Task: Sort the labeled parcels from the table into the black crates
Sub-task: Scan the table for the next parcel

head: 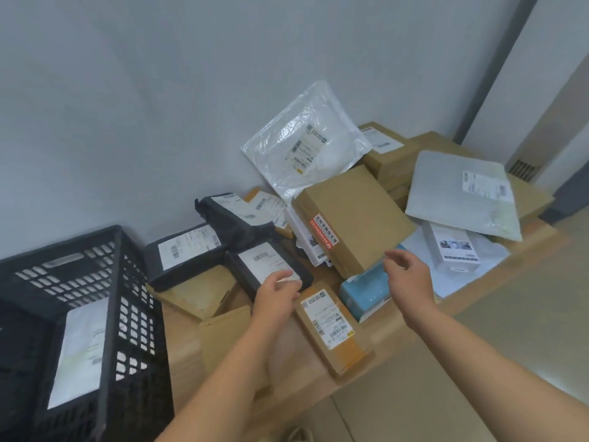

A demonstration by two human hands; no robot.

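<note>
Many labeled parcels lie piled on a wooden table (392, 333). My left hand (276, 296) rests on the near end of a flat black parcel (261, 266) with a white label, thumb over the label and fingers loosely bent. My right hand (406, 272) hovers with relaxed fingers and holds nothing, just above a light blue box (363, 290) and beside a large brown carton (350, 218) with a red sticker. A long brown labeled box (331, 327) lies between my hands. A black crate (127, 282) stands at the left with a labeled parcel (79, 349) inside.
More parcels fill the far side: black bags (185, 250), a clear white mailer (302, 145) leaning on the wall, a grey mailer (462, 193), brown cartons (392, 154). The wall runs behind. The table's edge and the floor lie at the right.
</note>
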